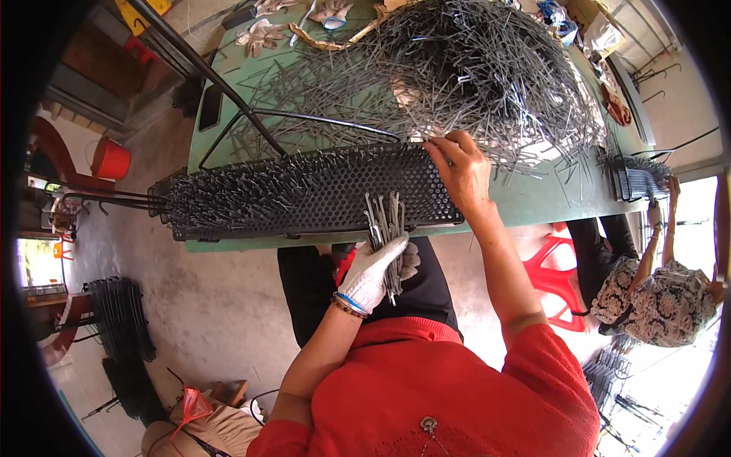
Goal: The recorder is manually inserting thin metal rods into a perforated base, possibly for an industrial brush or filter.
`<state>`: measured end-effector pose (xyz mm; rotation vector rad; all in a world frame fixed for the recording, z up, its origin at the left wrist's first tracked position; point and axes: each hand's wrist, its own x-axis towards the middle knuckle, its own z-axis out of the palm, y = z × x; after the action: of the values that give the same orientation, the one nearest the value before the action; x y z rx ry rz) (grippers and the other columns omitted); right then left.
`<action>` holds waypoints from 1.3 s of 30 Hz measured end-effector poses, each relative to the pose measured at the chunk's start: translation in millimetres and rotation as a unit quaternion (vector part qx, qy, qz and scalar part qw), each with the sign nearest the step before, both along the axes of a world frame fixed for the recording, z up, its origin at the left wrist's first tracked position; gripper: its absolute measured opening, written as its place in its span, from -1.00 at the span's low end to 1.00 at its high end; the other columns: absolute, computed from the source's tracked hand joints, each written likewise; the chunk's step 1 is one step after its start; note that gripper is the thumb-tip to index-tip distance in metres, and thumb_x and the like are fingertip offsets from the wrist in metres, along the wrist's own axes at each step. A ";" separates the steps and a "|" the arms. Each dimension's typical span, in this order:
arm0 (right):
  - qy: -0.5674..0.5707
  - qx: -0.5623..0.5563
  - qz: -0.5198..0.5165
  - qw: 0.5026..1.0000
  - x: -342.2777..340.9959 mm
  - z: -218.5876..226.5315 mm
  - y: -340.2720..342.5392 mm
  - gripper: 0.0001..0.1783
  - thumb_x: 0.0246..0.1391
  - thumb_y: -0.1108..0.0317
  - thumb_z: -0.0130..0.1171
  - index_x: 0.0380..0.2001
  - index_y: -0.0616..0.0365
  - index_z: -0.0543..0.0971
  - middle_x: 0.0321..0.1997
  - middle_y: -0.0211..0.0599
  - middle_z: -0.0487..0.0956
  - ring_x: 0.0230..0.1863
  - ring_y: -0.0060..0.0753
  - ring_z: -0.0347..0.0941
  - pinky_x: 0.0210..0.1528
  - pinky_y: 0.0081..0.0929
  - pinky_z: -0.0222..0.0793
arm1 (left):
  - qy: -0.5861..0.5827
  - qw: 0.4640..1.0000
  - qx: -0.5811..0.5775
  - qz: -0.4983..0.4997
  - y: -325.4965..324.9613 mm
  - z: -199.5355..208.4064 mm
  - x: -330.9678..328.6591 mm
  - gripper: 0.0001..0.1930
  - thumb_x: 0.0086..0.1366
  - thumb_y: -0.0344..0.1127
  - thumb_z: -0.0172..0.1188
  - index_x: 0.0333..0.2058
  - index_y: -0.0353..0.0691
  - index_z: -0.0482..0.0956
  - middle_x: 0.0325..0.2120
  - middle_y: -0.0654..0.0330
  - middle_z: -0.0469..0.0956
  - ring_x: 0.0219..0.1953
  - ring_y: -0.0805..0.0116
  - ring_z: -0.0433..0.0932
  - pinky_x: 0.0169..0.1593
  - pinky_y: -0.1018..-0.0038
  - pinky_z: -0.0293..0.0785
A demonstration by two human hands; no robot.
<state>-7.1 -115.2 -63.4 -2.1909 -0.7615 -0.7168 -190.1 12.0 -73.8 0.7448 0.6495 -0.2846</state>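
In my gloved left hand is a bundle of thin grey metal rods, held upright in front of the table's near edge. My bare right hand is at the far edge of a black perforated metal rack, near its right end. Its thumb and fingers are pinched together; whatever they hold, if anything, is too small to make out. Similar rods stand packed in the holes over the rack's left and middle part. Bare holes show toward the right end.
A large heap of loose rods covers the far part of the green table. Black bars rise from the rack. Gloves lie at the back left. Another person works at a second rack on the right, near a red stool.
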 end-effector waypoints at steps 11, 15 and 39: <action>0.352 0.088 0.135 0.922 -52.8 21.8 -10.3 -0.72 0.06 0.24 0.31 -0.28 0.26 0.64 -0.45 -0.29 0.64 -0.54 -0.70 0.39 -0.59 -0.65 0.27 | -0.023 1.000 -0.013 0.000 -3.1 11.0 4.8 -0.76 0.28 -0.28 0.20 -0.19 -0.33 0.50 -0.40 0.11 0.60 -0.44 0.34 0.63 -0.42 0.47 0.61; 0.558 0.131 0.167 0.802 -57.9 16.4 -16.7 -0.78 0.10 0.33 0.25 -0.31 0.30 0.63 -0.47 -0.38 0.62 -0.58 -0.73 0.38 -0.59 -0.69 0.27 | -0.032 0.999 -0.013 0.004 -4.4 10.1 5.3 -0.75 0.29 -0.26 0.18 -0.17 -0.31 0.50 -0.40 0.11 0.60 -0.43 0.33 0.63 -0.41 0.46 0.61; 0.055 0.127 -0.011 0.990 5.9 20.9 -17.6 -0.89 0.01 0.50 0.28 -0.33 0.18 0.62 -0.47 -0.35 0.60 -0.64 -0.63 0.38 -0.60 -0.65 0.26 | -0.005 0.999 0.001 -0.031 -4.1 4.8 1.7 -0.77 0.31 -0.31 0.14 -0.12 -0.31 0.48 -0.39 0.09 0.59 -0.42 0.32 0.61 -0.41 0.47 0.62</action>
<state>-1.2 -132.8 -42.4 -1.9918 -0.5591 -0.6583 -188.4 7.9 -69.0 0.7693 0.6178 -0.3377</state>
